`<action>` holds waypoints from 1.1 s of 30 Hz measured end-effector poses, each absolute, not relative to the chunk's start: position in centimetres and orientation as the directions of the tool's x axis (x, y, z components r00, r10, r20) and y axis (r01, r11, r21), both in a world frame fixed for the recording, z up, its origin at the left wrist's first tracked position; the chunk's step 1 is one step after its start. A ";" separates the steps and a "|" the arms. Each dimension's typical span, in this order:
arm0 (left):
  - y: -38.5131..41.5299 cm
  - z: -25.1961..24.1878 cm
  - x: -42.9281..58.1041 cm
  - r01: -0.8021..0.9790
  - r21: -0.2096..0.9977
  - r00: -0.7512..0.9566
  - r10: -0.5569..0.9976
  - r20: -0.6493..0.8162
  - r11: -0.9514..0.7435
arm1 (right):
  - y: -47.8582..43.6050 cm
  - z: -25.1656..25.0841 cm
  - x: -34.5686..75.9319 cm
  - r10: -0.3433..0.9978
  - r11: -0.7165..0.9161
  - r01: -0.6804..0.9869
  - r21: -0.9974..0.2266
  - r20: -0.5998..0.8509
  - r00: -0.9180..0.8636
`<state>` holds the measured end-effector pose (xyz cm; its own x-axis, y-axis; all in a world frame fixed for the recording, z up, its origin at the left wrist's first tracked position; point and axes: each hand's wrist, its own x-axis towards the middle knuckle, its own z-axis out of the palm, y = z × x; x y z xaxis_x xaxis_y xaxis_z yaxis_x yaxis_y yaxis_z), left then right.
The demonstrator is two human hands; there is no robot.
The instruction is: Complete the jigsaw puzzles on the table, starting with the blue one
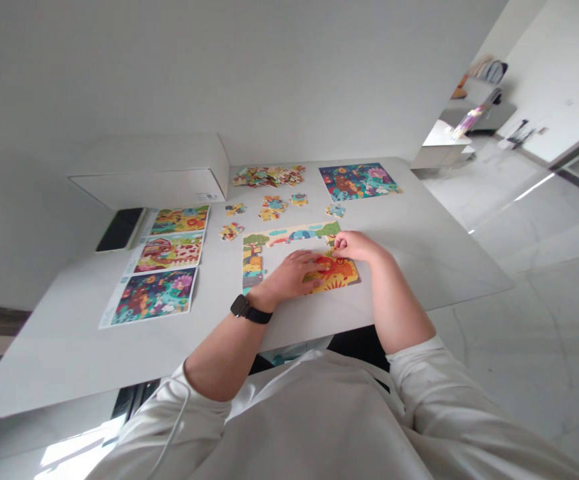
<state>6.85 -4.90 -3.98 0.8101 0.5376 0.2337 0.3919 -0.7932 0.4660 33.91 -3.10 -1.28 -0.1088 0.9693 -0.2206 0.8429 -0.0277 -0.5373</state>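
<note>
A partly joined jigsaw puzzle [344,270] lies on the table, with a bare gap in its middle. Its lower right part shows a red-orange lion on yellow; trees and a blue elephant run along the top. My left hand [296,273], with a black watch on the wrist, lies flat across the lower middle, fingers stretched onto the lion pieces. At the upper right edge, my right hand [354,245] has its fingers curled and pinched against a yellow puzzle piece [338,253], largely covered by the fingertips.
Loose pieces [272,207] lie beyond the puzzle, with a bigger pile [269,176] behind them. A finished dark-blue puzzle [360,181] is at the back right. Picture sheets [172,257], a phone [120,229] and a white box [154,187] stand or lie to the left.
</note>
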 end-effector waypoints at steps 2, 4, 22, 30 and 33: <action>-4.9 -4.0 6.8 0.402 0.457 0.809 0.541 0.228 -0.794 | -3.1 -1.2 33.8 0.970 -0.029 0.853 -0.521 -0.221 -0.102; -4.9 -4.1 6.8 0.409 0.448 0.810 0.542 0.222 -0.795 | -3.2 -1.1 33.8 0.970 -0.031 0.860 -0.510 -0.222 -0.097; -5.2 -3.5 7.1 0.429 0.421 0.815 0.544 0.201 -0.799 | -3.1 -1.3 33.8 0.969 -0.025 0.859 -0.512 -0.223 -0.104; -5.1 -4.0 7.0 0.405 0.411 0.811 0.528 0.252 -0.817 | -3.1 -1.6 33.7 0.966 -0.047 0.845 -0.532 -0.239 -0.097; -5.2 -3.8 7.0 0.391 0.433 0.804 0.530 0.269 -0.812 | -3.1 -1.7 33.5 0.971 -0.054 0.845 -0.531 -0.226 -0.080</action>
<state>7.04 -5.22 -3.77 0.8039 0.5304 0.2690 0.3911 -0.8122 0.4328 33.51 -3.14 -1.70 -0.0800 0.9709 -0.2256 0.8454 -0.0538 -0.5314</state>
